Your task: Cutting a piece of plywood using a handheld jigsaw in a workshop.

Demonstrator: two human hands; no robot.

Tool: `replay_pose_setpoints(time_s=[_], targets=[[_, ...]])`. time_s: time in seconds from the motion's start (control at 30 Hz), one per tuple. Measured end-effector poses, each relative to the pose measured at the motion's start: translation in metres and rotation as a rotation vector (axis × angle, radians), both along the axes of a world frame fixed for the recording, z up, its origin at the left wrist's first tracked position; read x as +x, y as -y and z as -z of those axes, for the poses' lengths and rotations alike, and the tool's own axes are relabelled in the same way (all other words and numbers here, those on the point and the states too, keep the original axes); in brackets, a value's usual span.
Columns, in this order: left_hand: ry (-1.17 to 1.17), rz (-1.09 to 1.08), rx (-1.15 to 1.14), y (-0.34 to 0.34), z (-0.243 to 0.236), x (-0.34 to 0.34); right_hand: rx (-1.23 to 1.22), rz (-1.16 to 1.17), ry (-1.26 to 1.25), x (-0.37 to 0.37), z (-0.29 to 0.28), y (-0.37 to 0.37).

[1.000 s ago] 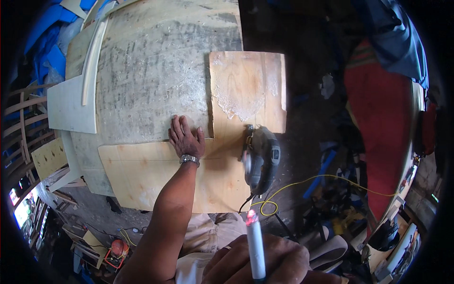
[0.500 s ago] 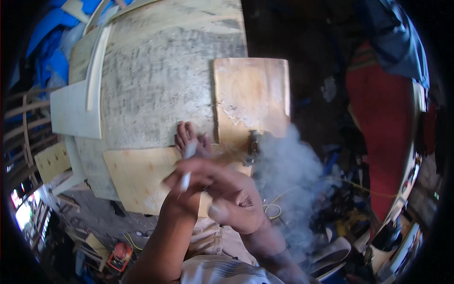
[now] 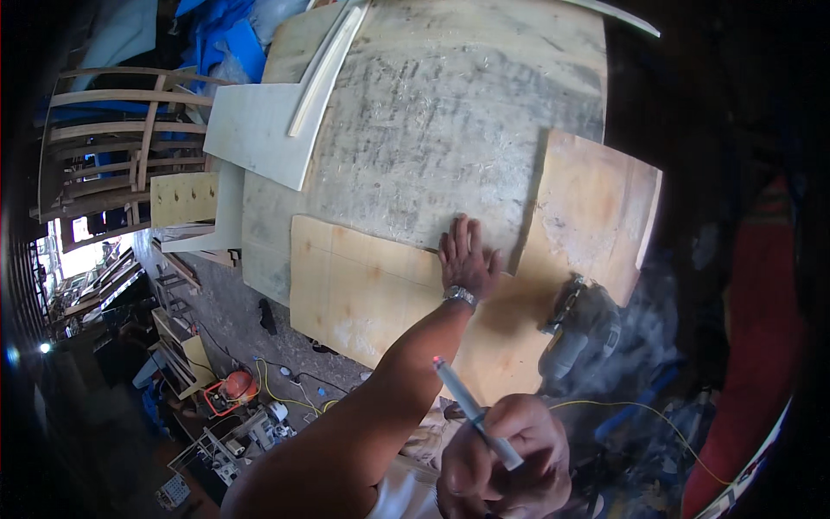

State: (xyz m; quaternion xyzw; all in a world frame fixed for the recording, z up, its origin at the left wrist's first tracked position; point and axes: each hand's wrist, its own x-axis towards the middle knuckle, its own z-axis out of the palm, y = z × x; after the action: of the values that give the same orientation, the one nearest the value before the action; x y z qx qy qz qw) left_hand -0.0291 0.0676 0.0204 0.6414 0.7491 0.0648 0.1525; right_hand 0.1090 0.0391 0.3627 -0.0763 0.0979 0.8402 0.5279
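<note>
My left hand [image 3: 467, 257], with a metal watch at the wrist, lies with fingers spread across the edge of an L-shaped light plywood sheet [image 3: 363, 285] and the greyish board [image 3: 415, 121] beneath it. In the lower middle my right hand [image 3: 506, 458] is curled, holding a lit cigarette [image 3: 458, 389] between its fingers. A dark corded power saw [image 3: 579, 337] rests on the plywood right of my left hand, near the sheet's inner corner. Pale smoke drifts over and right of the saw, blurring it.
Pale offcuts [image 3: 251, 130] and strips lie on the board's left. Beyond are slatted wooden frames [image 3: 104, 130] and blue sheeting [image 3: 225, 52]. Machines and cords [image 3: 242, 398] clutter the lower-left floor. A long red panel [image 3: 752, 303] stands at right, with a yellow cord [image 3: 648, 415] running toward it.
The view has swung, shifting the bench rightward. My right hand rose over my left forearm, then came back lower, still holding the cigarette. Smoke has appeared. My left hand stays on the plywood.
</note>
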Motion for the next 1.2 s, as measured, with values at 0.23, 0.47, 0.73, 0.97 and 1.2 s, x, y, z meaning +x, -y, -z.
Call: replay_pose_setpoints(time_s=[0.23,0.47,0.73,0.97,1.2], targets=[[-0.026,-0.002,-0.009,0.0,-0.003,0.003,0.216,0.26,-0.131,-0.024,0.005,0.009],[-0.032,0.007,0.016,0.003,0.0,0.003,0.224,0.177,-0.099,-0.013,0.015,0.012],[-0.032,0.017,0.015,-0.002,0.001,0.002,0.141,0.196,0.125,-0.014,0.006,0.009],[-0.038,0.024,0.022,0.008,0.0,0.006,0.075,0.082,0.224,0.013,-0.014,0.001],[-0.056,0.01,0.017,0.01,-0.004,0.007,0.315,0.076,0.191,0.026,0.003,-0.016]])
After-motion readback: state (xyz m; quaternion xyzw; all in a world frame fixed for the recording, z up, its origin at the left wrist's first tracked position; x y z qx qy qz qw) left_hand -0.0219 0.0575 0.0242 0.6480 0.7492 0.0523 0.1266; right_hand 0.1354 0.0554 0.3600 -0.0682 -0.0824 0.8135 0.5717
